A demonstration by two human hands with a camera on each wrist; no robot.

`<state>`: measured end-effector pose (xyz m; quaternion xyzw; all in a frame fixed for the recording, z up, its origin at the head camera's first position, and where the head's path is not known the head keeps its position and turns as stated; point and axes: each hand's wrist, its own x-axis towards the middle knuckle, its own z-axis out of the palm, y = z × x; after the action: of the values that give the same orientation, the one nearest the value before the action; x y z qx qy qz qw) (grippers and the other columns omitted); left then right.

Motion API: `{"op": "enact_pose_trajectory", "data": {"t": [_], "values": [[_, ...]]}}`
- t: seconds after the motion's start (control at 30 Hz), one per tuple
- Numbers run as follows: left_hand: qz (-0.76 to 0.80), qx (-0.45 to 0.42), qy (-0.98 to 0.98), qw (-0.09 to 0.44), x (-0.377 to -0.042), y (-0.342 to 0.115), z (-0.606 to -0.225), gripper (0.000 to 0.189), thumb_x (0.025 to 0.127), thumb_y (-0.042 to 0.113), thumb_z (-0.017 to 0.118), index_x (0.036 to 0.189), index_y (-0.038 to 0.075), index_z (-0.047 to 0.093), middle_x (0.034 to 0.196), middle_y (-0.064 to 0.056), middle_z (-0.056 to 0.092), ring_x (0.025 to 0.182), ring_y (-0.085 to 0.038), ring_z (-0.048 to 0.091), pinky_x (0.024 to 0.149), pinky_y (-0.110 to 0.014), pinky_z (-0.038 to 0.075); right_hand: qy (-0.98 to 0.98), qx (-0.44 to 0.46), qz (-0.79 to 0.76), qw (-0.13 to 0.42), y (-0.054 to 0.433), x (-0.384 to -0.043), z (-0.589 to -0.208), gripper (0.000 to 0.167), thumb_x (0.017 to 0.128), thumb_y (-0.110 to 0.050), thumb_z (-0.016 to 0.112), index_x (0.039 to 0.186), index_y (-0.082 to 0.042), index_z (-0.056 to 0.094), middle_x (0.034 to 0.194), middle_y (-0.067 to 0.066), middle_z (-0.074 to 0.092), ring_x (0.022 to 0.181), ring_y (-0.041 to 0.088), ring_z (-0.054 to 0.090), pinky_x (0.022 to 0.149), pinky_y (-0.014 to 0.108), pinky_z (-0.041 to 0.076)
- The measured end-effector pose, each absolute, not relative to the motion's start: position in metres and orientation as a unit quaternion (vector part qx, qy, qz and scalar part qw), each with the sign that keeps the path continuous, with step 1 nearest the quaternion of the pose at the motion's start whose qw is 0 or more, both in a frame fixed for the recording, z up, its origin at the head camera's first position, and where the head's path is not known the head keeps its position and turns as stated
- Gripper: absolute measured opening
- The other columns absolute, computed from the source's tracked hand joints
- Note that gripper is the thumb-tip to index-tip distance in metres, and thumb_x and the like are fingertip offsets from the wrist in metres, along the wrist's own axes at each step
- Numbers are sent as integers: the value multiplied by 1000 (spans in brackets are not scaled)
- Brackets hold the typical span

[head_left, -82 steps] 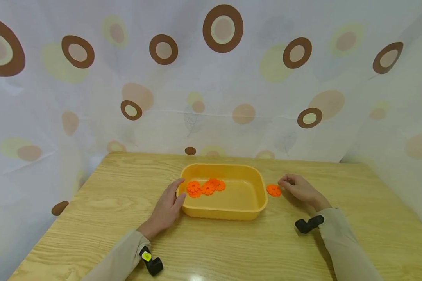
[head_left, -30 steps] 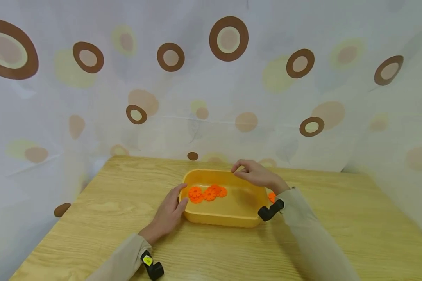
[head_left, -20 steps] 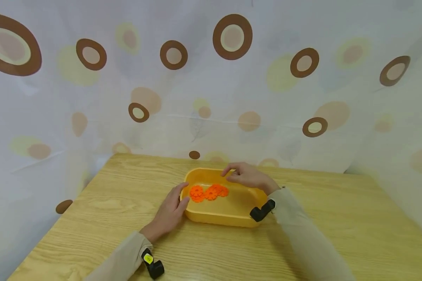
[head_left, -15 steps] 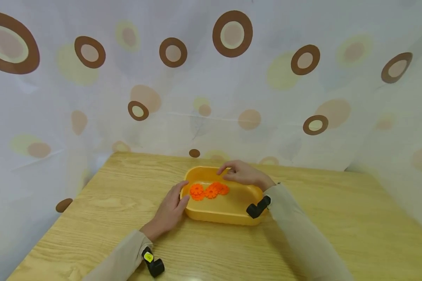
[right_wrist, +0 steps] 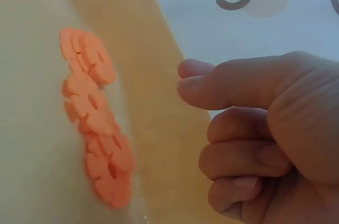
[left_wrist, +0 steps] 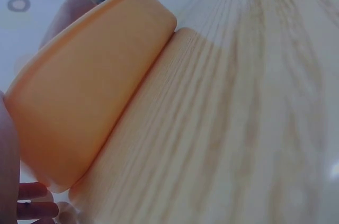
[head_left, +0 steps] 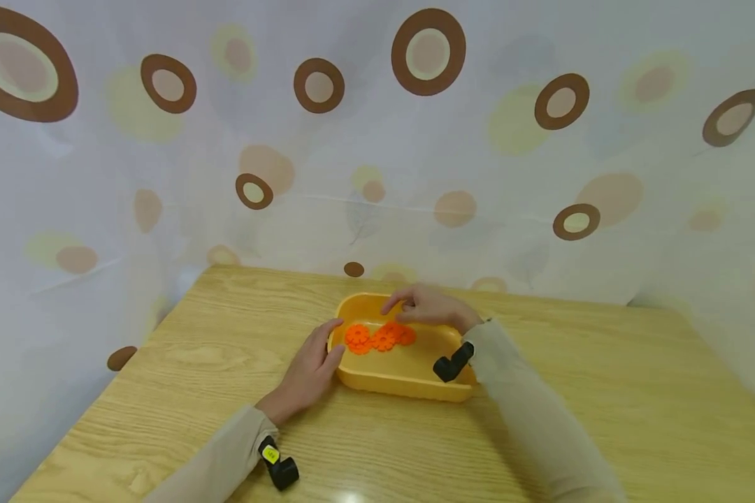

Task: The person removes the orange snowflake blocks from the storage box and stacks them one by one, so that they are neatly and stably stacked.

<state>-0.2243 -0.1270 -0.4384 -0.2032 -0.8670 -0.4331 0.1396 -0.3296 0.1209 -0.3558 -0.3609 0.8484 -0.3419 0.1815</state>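
A yellow plastic basin (head_left: 409, 386) stands on the wooden table. Inside, toward its left end, several orange flower-shaped discs (head_left: 384, 339) lie overlapping; the right wrist view shows the discs (right_wrist: 95, 107) close up. My left hand (head_left: 308, 367) rests at the basin's left end, fingertips and thumb at the rim. My right hand (head_left: 430, 307) hovers over the back half of the basin, near the discs. Its index finger (right_wrist: 233, 83) reaches forward, the other fingers are loosely bent, and nothing shows in its grasp.
The wooden table (head_left: 226, 335) spreads out around the basin. Behind it hangs a white sheet (head_left: 509, 175) with printed circles. A black wrist camera (head_left: 453, 363) on the right sleeve covers part of the basin's right side.
My right hand has moved left from the table, beside a loose orange disc, to over the basin. That disc is now hidden behind my right arm. My left hand stays at the basin's left end.
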Motion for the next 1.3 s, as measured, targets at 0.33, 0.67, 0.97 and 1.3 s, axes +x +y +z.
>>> {"op": "enact_pose_trajectory", "data": {"t": [0.33,0.67,0.97,1.3], "values": [[-431,-203,-869,136,-224,-128,-439,43,100,17,48,140,2,42,137,-20,49,128,-34,47,106,-51,35,850,-382,-294,211,114,-333,-369,33,84,2,64,116,0,67,54,-4,32,50,10,25,54,21,29],[-426,-199,-873,125,-224,-128,-442,45,100,18,47,142,4,40,139,-19,47,127,-32,47,105,-50,36,840,-412,-274,221,110,-335,-384,40,79,0,71,119,-1,66,67,-4,44,50,7,26,55,20,30],[-437,-197,-869,120,-224,-125,-436,45,101,19,47,142,3,39,133,-19,50,101,-26,50,90,-44,42,854,-401,-240,228,108,-334,-382,48,76,1,71,123,-3,64,74,0,43,55,9,27,58,21,29],[-438,-195,-869,123,-224,-127,-439,45,101,18,47,142,3,39,139,-19,47,125,-32,47,104,-51,37,856,-402,-238,223,105,-332,-384,48,75,0,71,123,-3,64,92,3,57,65,10,36,64,22,33]]}}
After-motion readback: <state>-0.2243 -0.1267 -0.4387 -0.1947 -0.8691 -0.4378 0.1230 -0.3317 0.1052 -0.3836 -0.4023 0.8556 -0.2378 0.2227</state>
